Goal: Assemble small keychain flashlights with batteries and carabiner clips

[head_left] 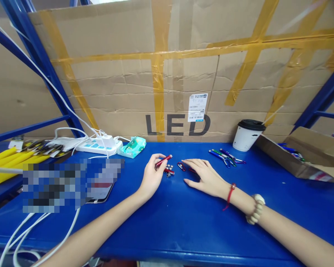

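My left hand is closed on a slim red metal tube, pinched between thumb and fingers and tilted up to the right. Just below it on the blue tabletop lie small silver button-like pieces and another short red tube. My right hand hovers to the right with its fingers spread and thumb apart. By its fingertips rests a red carabiner clip. Another red part shows partly under the right hand, mostly hidden.
Behind the right hand lie several coloured tubes with carabiners. A lidded paper cup and an open cardboard box stand at right. At left are a power strip, a tissue pack, a phone and white cables.
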`<state>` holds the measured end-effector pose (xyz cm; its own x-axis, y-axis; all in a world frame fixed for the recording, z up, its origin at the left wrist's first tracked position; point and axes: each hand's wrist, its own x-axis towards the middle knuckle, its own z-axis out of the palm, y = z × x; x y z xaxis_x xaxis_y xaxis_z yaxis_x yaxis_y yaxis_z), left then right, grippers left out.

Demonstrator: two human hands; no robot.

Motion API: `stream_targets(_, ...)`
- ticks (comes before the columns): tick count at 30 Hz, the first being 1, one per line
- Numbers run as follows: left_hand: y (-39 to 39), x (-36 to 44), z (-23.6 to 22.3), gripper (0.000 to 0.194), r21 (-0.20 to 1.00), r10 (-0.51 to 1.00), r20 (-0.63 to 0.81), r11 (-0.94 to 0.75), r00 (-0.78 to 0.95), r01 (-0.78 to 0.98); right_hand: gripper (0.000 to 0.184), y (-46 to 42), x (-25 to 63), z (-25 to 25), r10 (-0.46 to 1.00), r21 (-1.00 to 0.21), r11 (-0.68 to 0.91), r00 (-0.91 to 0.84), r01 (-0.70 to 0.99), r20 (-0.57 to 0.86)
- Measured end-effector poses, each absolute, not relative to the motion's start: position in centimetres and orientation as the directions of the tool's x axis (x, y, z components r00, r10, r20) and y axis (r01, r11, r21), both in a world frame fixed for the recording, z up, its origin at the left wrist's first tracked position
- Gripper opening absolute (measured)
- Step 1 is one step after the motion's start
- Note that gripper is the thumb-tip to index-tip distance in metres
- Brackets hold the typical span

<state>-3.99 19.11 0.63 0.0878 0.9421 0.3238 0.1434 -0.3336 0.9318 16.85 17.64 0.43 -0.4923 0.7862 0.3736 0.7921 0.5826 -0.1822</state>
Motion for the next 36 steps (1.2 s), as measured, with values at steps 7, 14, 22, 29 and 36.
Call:
stream_targets(7, 18.4, -3.6, 1.2, 0.024, 0.917, 0.940, 0.327, -0.340, 0.097, 0.210, 0.051, 17.8, 16.6, 0.0, 0.804, -0.145, 0.560, -0.492, 0.816, 0.336)
stream_targets(14, 17.6, -3.3, 2.5, 0.029, 0.979, 0.980, 0.193, -0.195, 0.040, 0.053, 0.033, 17.9, 16.7, 0.1, 0.781, -0.147, 0.584, -0.504, 0.798, 0.368)
stream_targets(22, 17.6, -3.2, 2.7, 0.037, 0.982, 0.983, 0.167, -0.172, 0.070, 0.080, 0.020, 17.8, 16.6, 0.5, 0.764, -0.145, 0.591, -0.492, 0.794, 0.419)
stream_targets(29, 17.8, -3.2, 2.3, 0.038, 0.984, 0.983, 0.158, -0.165, 0.094, 0.063, 0.015, 18.0, 17.0, 0.7, 0.785, -0.191, 0.580, -0.480, 0.792, 0.393)
stream_targets(36, 18.6, -3.8, 2.0, 0.040, 0.976, 0.979, 0.202, -0.201, -0.014, 0.080, 0.024, 18.1, 17.4, 0.9, 0.730, -0.083, 0.646, -0.582, 0.759, 0.359)
